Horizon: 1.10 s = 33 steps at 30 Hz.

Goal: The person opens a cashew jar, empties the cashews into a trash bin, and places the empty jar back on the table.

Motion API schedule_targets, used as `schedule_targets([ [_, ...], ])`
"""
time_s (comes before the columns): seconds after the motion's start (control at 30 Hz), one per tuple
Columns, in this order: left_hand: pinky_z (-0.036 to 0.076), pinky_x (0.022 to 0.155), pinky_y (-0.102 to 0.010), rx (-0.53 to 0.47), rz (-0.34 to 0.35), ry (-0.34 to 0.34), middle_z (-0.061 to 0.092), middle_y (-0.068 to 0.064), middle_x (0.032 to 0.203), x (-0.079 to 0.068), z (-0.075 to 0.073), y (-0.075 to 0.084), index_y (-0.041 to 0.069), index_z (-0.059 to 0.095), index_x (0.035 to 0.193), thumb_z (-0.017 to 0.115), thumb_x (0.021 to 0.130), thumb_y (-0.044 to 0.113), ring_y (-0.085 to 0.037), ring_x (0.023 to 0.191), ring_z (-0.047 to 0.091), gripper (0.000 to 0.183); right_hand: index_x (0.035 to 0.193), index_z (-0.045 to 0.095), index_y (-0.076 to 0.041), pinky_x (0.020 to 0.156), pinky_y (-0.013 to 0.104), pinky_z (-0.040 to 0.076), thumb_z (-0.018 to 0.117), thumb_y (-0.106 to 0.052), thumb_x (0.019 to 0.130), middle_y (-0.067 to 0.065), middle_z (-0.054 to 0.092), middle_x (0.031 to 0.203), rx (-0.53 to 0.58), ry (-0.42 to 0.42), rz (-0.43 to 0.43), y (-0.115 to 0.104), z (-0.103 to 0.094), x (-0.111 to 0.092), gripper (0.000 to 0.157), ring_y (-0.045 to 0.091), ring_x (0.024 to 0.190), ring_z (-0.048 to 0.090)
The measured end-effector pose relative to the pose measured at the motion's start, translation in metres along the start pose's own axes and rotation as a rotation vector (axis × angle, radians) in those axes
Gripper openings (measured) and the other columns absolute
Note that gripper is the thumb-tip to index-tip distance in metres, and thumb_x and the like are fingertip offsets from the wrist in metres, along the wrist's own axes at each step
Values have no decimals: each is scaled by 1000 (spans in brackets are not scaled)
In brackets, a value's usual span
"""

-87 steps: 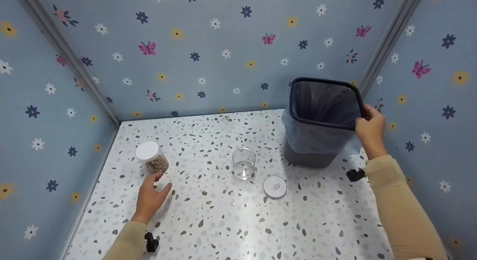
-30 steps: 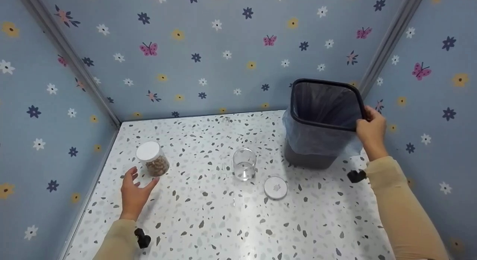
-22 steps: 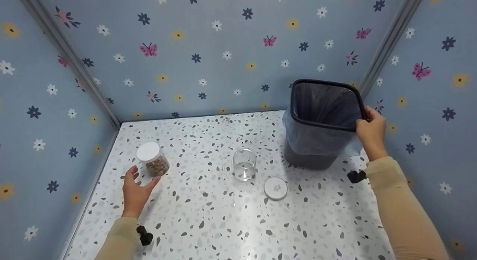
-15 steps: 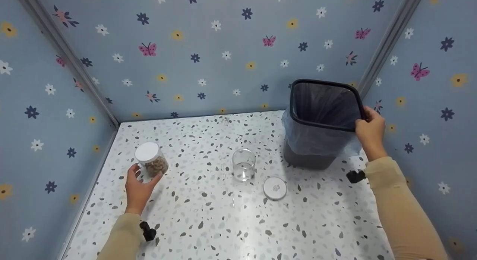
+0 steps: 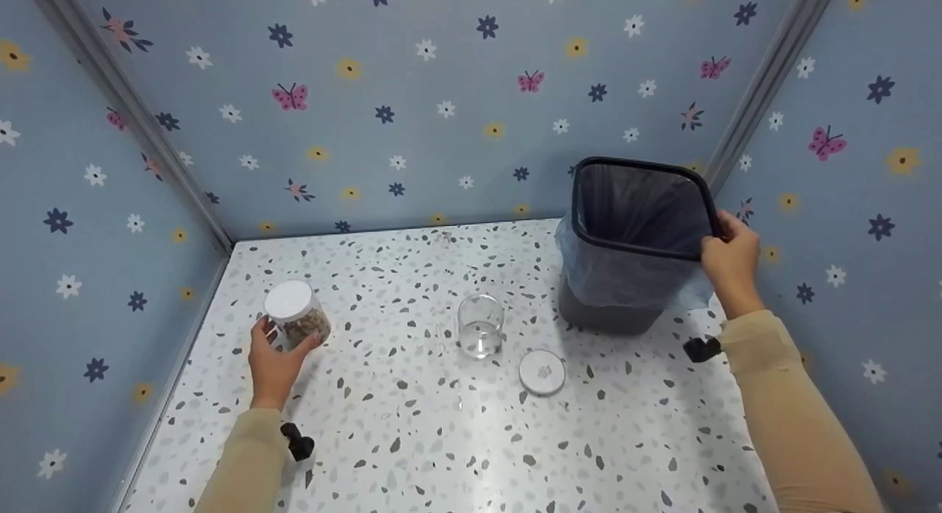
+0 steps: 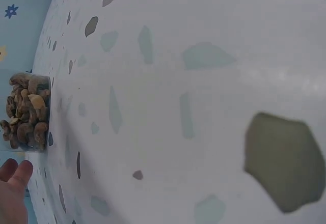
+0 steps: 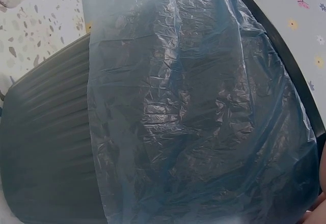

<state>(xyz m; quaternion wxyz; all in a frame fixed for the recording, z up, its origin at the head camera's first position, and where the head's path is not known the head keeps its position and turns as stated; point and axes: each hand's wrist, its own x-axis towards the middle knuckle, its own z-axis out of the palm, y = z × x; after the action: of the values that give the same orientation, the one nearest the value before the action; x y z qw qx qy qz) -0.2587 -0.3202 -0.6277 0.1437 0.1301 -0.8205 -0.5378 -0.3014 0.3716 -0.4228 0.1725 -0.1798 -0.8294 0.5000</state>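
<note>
My left hand point(image 5: 278, 366) reaches around the near side of a clear jar point(image 5: 307, 325) with a white lid. Its fingers are spread at the jar's left and its thumb overlaps the lower right. In the left wrist view, fingertips point(image 6: 21, 174) show a small gap from the jar point(image 6: 28, 113), which holds brown, curved, nut-like pieces. At the right, my right hand point(image 5: 734, 266) grips the black rim of a grey trash can point(image 5: 614, 314). A translucent blue bag point(image 7: 188, 107) lines the can and hangs over its outside.
A clear open jar point(image 5: 480, 327) stands mid-table on the speckled white tabletop point(image 5: 397, 439). Next to it, a round white lid point(image 5: 542, 372) lies flat. Flower-patterned blue panels point(image 5: 412, 152) enclose the back and both sides.
My left hand was below and right of the lidded jar, then shifted left and moved forward until its thumb and fingers straddle the jar. The right hand keeps its grip on the rim.
</note>
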Motion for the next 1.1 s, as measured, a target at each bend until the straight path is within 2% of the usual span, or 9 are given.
schedule_targets([
  [0.2,32,132,-59,-24,-22,1,28,-25,175,9,1,2,4,15,173,86,96,30,-44,163,31,108,168,38,-4,127,40,41,40,-1,103,18,48,168,7,-25,-18,0,-2,-2,65,31,154,48],
  [0.37,31,133,-59,-9,-9,1,31,-26,173,14,3,0,2,17,171,86,95,28,-47,162,32,106,167,40,-4,128,42,41,40,0,103,19,49,167,5,-20,-29,0,-1,-2,64,32,153,49],
  [0.7,27,135,-58,-19,-55,-15,32,-24,173,21,9,1,6,17,171,86,95,29,-42,164,30,106,167,40,-3,129,43,40,41,-1,103,20,49,166,3,-12,-32,1,-1,-2,64,31,154,48],
  [0.97,22,136,-59,-7,-74,-1,30,-26,174,26,13,0,5,13,172,86,95,29,-43,165,27,108,167,40,-3,129,43,39,42,-1,103,19,49,167,7,-27,-18,1,-1,-3,64,30,153,48],
  [1.1,25,135,-59,-20,-88,-5,31,-25,174,26,14,-1,7,13,173,86,94,30,-43,164,28,110,167,41,-4,128,41,40,41,-1,102,18,50,166,10,-23,-18,2,-1,-2,65,30,152,49],
])
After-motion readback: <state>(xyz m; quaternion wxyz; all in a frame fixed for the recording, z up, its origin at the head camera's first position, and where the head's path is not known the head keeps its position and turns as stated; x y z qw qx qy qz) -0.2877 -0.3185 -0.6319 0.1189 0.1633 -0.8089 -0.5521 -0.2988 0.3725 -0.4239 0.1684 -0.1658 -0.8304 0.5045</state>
